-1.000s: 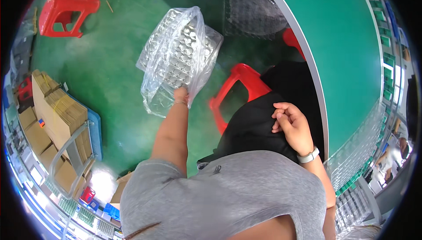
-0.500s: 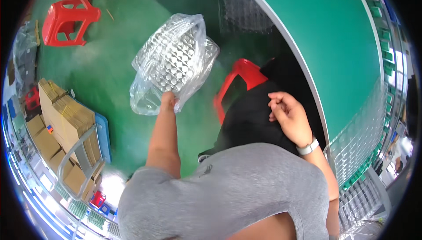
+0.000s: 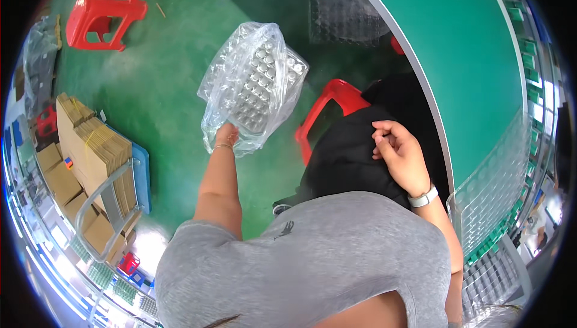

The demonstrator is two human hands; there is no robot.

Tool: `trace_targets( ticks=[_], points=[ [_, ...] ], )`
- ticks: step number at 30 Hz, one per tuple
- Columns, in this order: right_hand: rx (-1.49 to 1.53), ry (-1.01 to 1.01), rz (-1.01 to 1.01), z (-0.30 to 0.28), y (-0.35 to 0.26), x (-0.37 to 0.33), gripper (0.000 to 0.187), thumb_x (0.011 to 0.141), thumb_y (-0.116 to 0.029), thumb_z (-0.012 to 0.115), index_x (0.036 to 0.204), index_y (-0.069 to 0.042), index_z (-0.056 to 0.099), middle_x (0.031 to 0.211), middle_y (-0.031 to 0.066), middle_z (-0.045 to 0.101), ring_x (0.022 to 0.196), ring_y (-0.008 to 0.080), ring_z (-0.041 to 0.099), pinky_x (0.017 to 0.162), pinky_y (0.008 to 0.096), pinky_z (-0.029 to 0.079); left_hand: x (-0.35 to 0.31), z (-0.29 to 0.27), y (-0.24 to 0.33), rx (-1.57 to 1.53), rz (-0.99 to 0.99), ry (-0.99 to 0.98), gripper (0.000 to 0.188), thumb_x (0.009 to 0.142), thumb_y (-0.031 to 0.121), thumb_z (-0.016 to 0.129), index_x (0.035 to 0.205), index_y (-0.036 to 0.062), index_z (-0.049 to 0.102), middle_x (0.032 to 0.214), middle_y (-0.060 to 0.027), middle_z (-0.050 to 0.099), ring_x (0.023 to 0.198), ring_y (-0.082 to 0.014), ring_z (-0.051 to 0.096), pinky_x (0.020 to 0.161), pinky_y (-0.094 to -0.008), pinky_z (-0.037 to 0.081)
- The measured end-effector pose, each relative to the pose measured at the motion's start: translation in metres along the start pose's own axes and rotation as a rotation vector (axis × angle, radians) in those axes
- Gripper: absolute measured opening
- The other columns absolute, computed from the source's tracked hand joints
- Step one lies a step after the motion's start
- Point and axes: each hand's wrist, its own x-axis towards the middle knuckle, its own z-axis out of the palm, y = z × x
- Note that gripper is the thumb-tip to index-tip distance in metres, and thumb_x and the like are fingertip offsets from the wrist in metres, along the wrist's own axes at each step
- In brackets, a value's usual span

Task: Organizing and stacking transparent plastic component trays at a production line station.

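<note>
closest to me is my grey shirt [image 3: 312,250], and past it my dark lap [image 3: 348,157]. my right grip [image 3: 401,154] is over the lap, thumb and fingers loosely curled with nothing in them; whether it rests on the cloth i can't tell. a pale watch [image 3: 424,196] circles that wrist. in the last second this side has hardly shifted.

what has changed is on the other side: my left grip [image 3: 227,133] now sits further left along the near edge of the clear bag [image 3: 222,66], and less loose film spreads out to the left of it. the film bunches where i meet it, so i judge that the left grip alone has charge of the bag. its fingers look pressed together, pinching film, though the shine hides the tips.

the bag lies just beyond the left grip, stretching away and slightly right over the green floor [image 3: 168,166]; whether any of it is lifted i can't tell. through the film show dimpled silvery trays [image 3: 259,85].

right of the bag is a red stool [image 3: 338,95], then the green table [image 3: 469,75]. off left stand cartons [image 3: 99,142]. farther out are a clear bundle [image 3: 345,12], partly hidden by the table's edge, and the far stool [image 3: 105,8].
</note>
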Motion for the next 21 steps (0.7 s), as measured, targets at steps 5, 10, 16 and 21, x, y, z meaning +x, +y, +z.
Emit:
trace_targets(
  ticks=[5, 10, 16, 21],
  points=[
    [0.006, -0.022, 0.001, 0.0, 0.001, 0.0, 0.023, 0.094, -0.004, 0.053, 0.116, 0.001, 0.055, 0.093, 0.0018, 0.057, 0.074, 0.0073, 0.057, 0.068, 0.0234, 0.052, 0.056, 0.009, -0.048, 0.077, 0.223, -0.337, 0.035, 0.085, 0.017, 0.06, 0.116, 0.0024, 0.053, 0.102, -0.0126, 0.058, 0.088, -0.0273, 0.06, 0.066, -0.0395, 0.049],
    [0.002, 0.024, 0.028, 0.003, 0.004, 0.002, 0.023, 0.094, -0.005, 0.053, 0.116, 0.001, 0.055, 0.093, 0.0021, 0.057, 0.073, 0.0072, 0.057, 0.067, 0.0236, 0.052, 0.025, 0.06, -0.049, 0.008, -0.11, -0.056, 0.052, 0.085, 0.028, 0.062, 0.128, 0.0029, 0.045, 0.137, -0.0179, 0.04, 0.107, -0.0346, 0.052, 0.079, -0.0497, 0.049],
    [-0.001, 0.036, 0.055, 0.013, -0.003, 0.007, 0.022, 0.094, -0.005, 0.053, 0.115, 0.001, 0.056, 0.092, 0.002, 0.057, 0.071, 0.0069, 0.057, 0.064, 0.0231, 0.052, 0.162, 0.057, -0.135, 0.14, 0.303, -0.028, 0.043, 0.085, 0.024, 0.06, 0.121, 0.0023, 0.048, 0.121, -0.0173, 0.049, 0.093, -0.0325, 0.056, 0.068, -0.0456, 0.052],
    [-0.073, 0.019, 0.07, 0.024, 0.001, 0.02, 0.021, 0.094, -0.005, 0.053, 0.114, 0.002, 0.056, 0.09, 0.0017, 0.057, 0.069, 0.0067, 0.056, 0.063, 0.0228, 0.052, 0.17, 0.072, -0.148, 0.114, 0.467, 0.104, 0.033, 0.083, 0.01, 0.056, 0.113, -0.0012, 0.049, 0.105, -0.0182, 0.057, 0.078, -0.0312, 0.062, 0.054, -0.0392, 0.057]
  ],
)
